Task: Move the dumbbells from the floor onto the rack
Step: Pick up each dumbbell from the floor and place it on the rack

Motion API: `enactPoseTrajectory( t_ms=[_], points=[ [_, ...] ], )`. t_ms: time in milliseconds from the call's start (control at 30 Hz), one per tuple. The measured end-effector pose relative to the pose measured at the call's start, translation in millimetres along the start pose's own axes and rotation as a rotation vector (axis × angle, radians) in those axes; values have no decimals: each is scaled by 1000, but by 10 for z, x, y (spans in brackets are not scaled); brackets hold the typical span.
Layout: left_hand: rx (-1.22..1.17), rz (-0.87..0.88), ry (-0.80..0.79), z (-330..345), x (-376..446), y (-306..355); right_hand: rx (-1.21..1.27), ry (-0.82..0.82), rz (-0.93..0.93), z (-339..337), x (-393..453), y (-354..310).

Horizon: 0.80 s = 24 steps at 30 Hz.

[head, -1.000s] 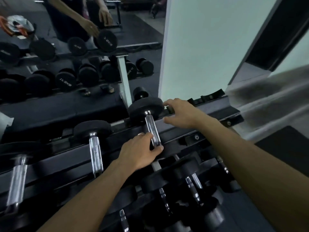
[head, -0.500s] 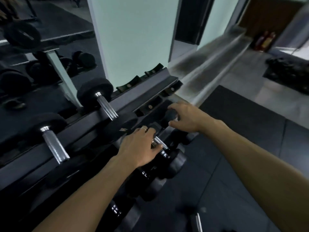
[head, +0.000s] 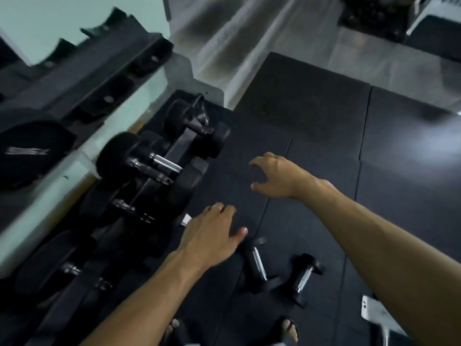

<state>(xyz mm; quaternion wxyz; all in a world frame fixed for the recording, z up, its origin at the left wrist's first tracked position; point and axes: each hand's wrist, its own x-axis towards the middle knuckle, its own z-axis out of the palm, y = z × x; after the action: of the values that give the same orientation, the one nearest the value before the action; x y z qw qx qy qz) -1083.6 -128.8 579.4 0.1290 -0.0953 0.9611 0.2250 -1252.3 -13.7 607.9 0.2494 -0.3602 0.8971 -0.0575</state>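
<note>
Both your left hand [head: 212, 236] and right hand [head: 279, 176] hang empty, fingers spread, above two small dumbbells [head: 259, 264] on the floor [head: 311, 136] beside the rack [head: 82, 78]; they look dense and rigid, so wrap each smooth chrome handle mid-bar.

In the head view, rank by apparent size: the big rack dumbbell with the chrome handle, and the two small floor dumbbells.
1. Big rack dumbbell, clearly largest.
2. The two small floor dumbbells and look alike; no ranking between them.
</note>
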Motion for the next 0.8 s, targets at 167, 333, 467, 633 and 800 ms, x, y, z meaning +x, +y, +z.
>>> enactPoseTrajectory(
  t_ms=[167, 333, 467, 633, 800],
  points=[
    [-44, -105, -145, 1145, 244, 272, 55, -119, 25, 921, 74, 877],
    [-139, -235, -249, 2384, 546, 218, 101, -170, 57, 1826, 311, 1603],
    [-177, -337, -358, 3379, 847, -37, 98, -209, 64, 2601, 632, 2027],
    [-262, -418, -408, 4559, 1273, -388, 112, -262, 45, 3648, 1175, 2347],
    [-410, -567, -418, 5572, 1596, -623, 131, -262, -14, 4635, 1602, 2633]
  ],
)
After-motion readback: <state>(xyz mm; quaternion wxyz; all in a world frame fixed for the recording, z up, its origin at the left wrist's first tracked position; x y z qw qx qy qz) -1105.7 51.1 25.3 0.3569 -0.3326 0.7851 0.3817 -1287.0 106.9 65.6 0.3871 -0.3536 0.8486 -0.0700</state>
